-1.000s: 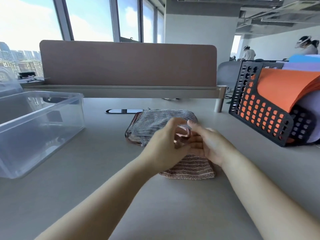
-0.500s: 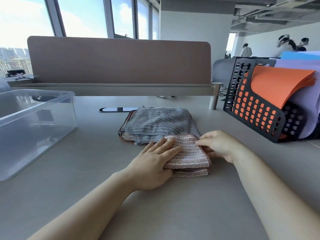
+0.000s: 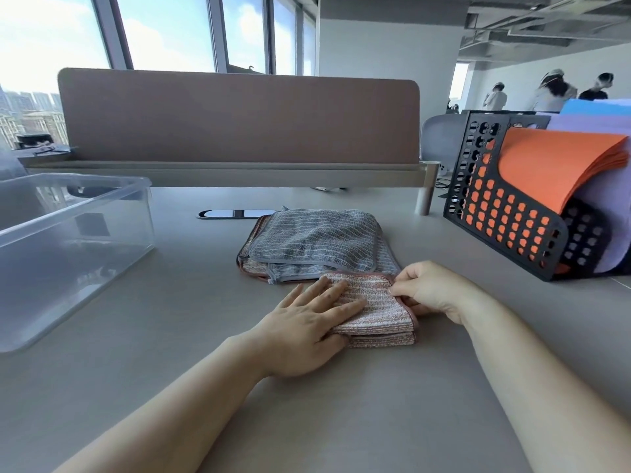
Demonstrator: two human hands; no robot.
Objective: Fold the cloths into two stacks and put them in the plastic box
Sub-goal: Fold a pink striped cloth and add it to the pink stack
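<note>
A folded pink striped cloth (image 3: 382, 312) lies on the grey table in front of me. My left hand (image 3: 307, 326) rests flat on its left part, fingers straight and spread. My right hand (image 3: 430, 291) pinches the cloth's right edge with curled fingers. Just behind it sits a pile of cloths (image 3: 314, 244), grey striped ones on top and a pink one showing underneath at the left. The clear plastic box (image 3: 102, 230) stands at the left, with nothing in it.
A black perforated file rack (image 3: 512, 213) with orange and lilac sheets stands at the right. A brown desk divider (image 3: 239, 121) runs across the back. Several people stand far off at the right. A black cable slot (image 3: 235, 213) lies behind the pile.
One second ago both hands held the pink cloth up near the pile. The cloth now lies folded on the table, my left hand flat on it, my right hand at its right edge.
</note>
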